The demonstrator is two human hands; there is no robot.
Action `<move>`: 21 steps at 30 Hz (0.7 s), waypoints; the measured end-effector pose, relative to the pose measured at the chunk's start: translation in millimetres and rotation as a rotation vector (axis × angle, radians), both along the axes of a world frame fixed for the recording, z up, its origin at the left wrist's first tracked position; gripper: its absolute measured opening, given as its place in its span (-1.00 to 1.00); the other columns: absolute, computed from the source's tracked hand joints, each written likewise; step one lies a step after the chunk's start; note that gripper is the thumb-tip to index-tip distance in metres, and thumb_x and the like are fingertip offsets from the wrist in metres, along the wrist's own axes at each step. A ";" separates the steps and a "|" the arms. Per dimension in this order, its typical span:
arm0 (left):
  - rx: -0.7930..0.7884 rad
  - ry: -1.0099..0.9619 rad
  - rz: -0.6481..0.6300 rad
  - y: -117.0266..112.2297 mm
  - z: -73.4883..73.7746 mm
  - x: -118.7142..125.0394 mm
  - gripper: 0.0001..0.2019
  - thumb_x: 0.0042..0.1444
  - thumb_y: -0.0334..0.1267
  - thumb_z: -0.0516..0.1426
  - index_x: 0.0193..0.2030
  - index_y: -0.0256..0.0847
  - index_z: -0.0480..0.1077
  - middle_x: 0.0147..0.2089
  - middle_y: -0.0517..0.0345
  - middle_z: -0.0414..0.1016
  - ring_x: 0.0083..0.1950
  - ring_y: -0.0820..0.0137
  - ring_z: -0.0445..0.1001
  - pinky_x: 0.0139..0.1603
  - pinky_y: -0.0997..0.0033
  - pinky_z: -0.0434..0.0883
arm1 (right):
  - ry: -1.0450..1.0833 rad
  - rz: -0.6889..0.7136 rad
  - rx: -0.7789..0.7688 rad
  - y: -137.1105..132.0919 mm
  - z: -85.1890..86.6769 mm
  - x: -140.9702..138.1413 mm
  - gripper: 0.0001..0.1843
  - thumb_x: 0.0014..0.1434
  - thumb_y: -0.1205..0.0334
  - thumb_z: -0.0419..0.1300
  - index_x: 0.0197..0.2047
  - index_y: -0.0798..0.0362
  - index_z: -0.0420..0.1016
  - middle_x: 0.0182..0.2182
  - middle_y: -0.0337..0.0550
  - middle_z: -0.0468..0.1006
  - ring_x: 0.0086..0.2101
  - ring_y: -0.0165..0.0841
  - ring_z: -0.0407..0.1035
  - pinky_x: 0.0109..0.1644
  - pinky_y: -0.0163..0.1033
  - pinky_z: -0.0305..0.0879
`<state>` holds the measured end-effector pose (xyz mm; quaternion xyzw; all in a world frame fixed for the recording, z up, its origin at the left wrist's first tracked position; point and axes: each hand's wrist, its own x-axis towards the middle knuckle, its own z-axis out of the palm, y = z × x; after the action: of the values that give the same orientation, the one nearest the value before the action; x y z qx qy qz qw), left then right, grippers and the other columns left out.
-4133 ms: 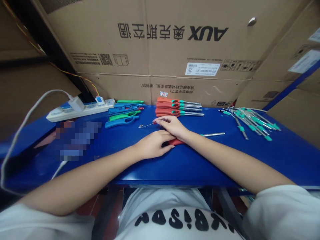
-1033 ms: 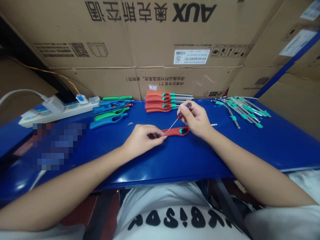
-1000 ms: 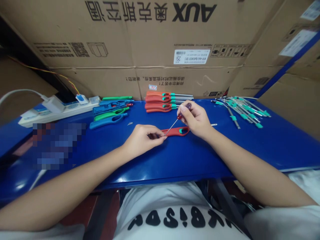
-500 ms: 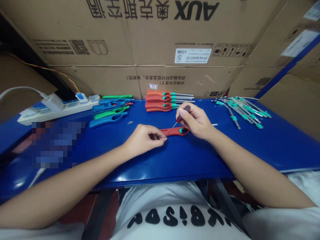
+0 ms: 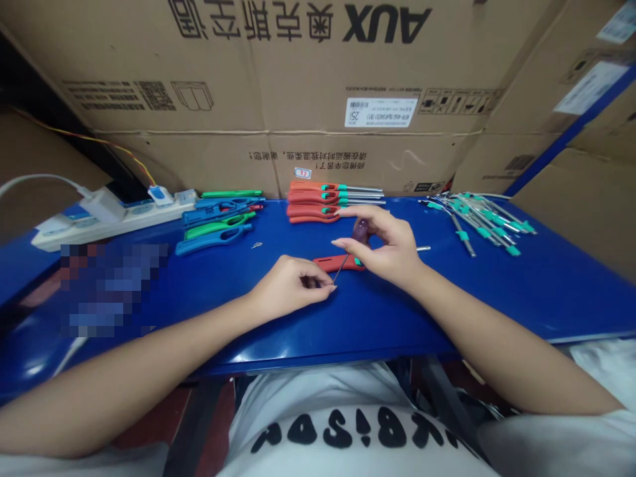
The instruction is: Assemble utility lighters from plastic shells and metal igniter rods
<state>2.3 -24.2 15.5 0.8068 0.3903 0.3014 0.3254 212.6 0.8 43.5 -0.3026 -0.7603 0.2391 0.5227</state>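
Note:
A red lighter-style tool (image 5: 334,263) with a metal tube lies on the blue table (image 5: 348,318) between my hands. My right hand (image 5: 385,246) pinches a small dark-handled screwdriver (image 5: 356,235) and holds it tilted, its thin tip pointing down at the red body's near end. Fingers of my left hand (image 5: 291,288) are pinched together right at that tip, pressing on the red tool's end; whether anything tiny sits in them I cannot make out.
A stack of finished red tools (image 5: 318,202) lies behind my hands. Green and blue handle shells (image 5: 218,218) lie at the back left beside a white power strip (image 5: 106,215). Metal tubes with teal collars (image 5: 477,215) are piled at right. Cardboard boxes (image 5: 308,86) wall the back.
My right hand has tipped the screwdriver steeper and brought its tip lower and nearer, towards my left fingers. Four seconds ago both hands lay over the red tool with the screwdriver flat.

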 end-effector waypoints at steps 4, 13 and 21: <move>0.026 0.011 -0.025 -0.9 -0.1 0.7 -0.93 0.12 -0.30 0.30 -0.32 -0.16 0.67 -0.37 0.16 0.67 -0.47 0.47 0.48 -0.41 0.54 0.35 | -0.053 0.157 -0.016 -4.2 -0.4 1.7 -0.57 0.30 0.11 0.26 0.22 -0.13 0.48 -0.22 -0.16 0.60 -0.34 -0.35 0.44 -0.15 -0.18 0.44; 0.088 0.046 -0.074 -0.9 -1.6 1.1 -0.90 0.13 -0.35 0.27 -0.34 -0.13 0.64 -0.36 0.19 0.67 -0.44 0.46 0.51 -0.33 0.52 0.39 | -0.105 0.240 -0.065 -10.7 -4.1 -5.8 -0.52 0.31 0.17 0.25 0.28 -0.14 0.39 -0.24 -0.19 0.59 -0.39 -0.37 0.48 -0.25 -0.23 0.46; 0.062 -0.019 -0.067 2.6 -1.7 -1.4 -0.76 0.07 -0.24 0.35 -0.12 -0.23 0.57 -0.20 0.14 0.62 -0.43 0.52 0.45 -0.35 0.53 0.42 | -0.026 0.125 0.095 -5.0 -7.6 -6.2 -0.56 0.33 0.14 0.24 0.24 -0.07 0.37 -0.12 -0.14 0.60 -0.33 -0.37 0.53 -0.27 -0.23 0.56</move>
<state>0.8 -21.7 13.7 0.8263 0.3504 0.3097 0.3140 206.4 -4.2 35.8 -0.2326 -0.7950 0.2310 0.5105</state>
